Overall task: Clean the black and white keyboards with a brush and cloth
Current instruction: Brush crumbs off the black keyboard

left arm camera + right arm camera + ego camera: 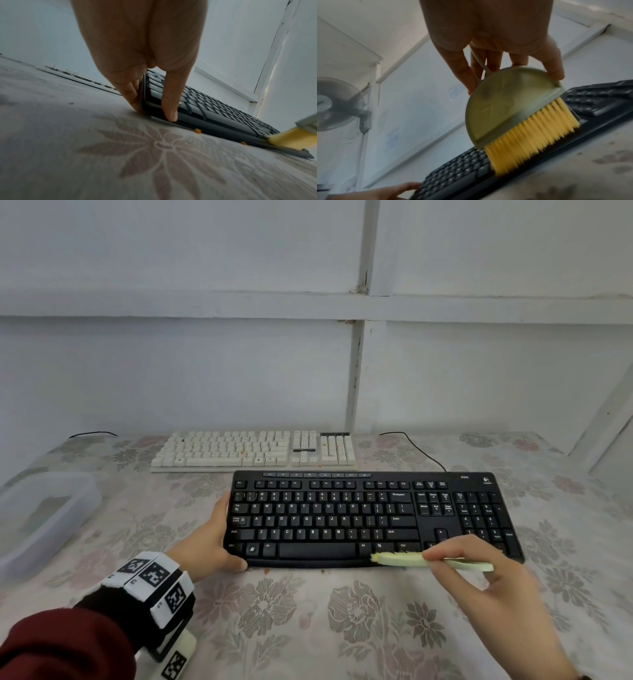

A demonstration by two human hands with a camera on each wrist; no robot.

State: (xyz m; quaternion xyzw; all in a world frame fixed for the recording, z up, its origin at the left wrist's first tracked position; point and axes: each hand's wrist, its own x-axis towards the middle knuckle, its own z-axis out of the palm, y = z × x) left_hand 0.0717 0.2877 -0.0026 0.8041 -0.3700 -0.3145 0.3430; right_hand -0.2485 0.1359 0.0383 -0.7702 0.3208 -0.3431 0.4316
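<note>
The black keyboard (373,518) lies in front of me on the flowered tablecloth. My left hand (219,537) grips its left end, thumb on the near corner and fingers along the side edge (137,97). My right hand (479,570) holds a pale green brush (431,560) with yellow bristles (532,136). The bristles touch the front edge of the black keyboard (458,171) near its right-hand keys. The white keyboard (255,451) lies behind, with crumbs among its keys. I see no cloth.
A clear plastic box (44,515) stands at the left edge of the table. Small orange crumbs (197,131) lie on the tablecloth (308,628) by the black keyboard's front edge. Cables (424,451) run toward the wall. A fan (335,104) shows in the right wrist view.
</note>
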